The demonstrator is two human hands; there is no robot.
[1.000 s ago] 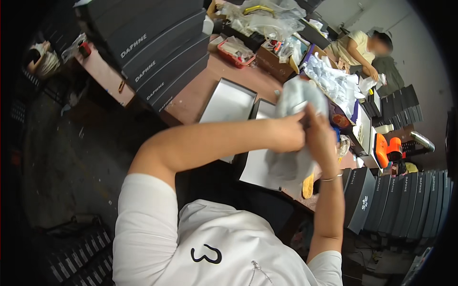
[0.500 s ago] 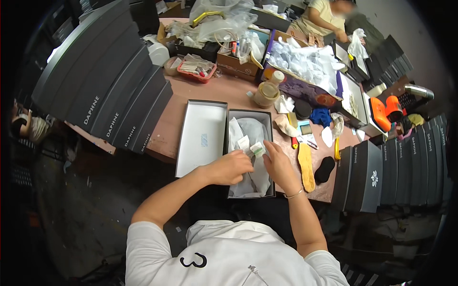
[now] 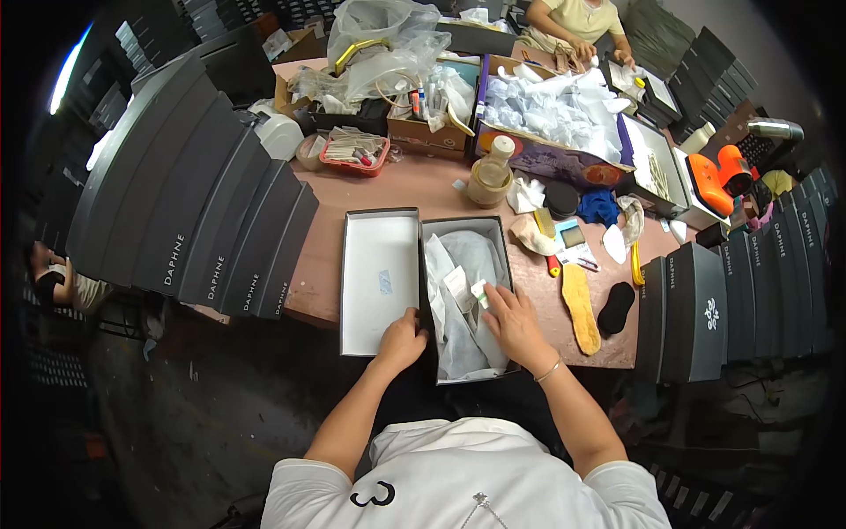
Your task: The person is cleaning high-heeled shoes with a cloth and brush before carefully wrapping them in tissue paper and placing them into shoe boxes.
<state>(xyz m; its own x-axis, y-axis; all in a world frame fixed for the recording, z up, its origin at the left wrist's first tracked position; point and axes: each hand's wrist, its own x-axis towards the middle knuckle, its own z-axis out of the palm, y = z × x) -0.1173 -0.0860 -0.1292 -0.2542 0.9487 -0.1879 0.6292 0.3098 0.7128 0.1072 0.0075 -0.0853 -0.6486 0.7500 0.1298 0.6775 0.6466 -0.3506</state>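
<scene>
An open shoebox (image 3: 428,353) stands at the table's near edge, holding a bundle in translucent white tissue paper (image 3: 460,348). Two small white packets lie on the tissue: one packet (image 3: 458,289) near the middle, the other packet (image 3: 479,294) by my right fingertips. My right hand (image 3: 520,328) rests with fingers stretched out over the right side of the bundle. Left of the box lies its lid (image 3: 374,264), white inside up, with a small bluish label. My left hand (image 3: 402,342) is closed at the lid's lower right edge; its fingertips are partly hidden.
Stacks of dark shoeboxes rise at left (image 3: 203,203) and right (image 3: 692,309). Beyond are a cardboard box of crumpled paper (image 3: 555,110), a red tray of swabs (image 3: 357,152) and a jar (image 3: 490,181). A tan insole (image 3: 580,309) lies at right. A person works opposite.
My left hand has left the tissue and moved left and down to the lid's edge. My right hand has lowered slightly, its fingers spread over the bundle. The view has shifted a little.
</scene>
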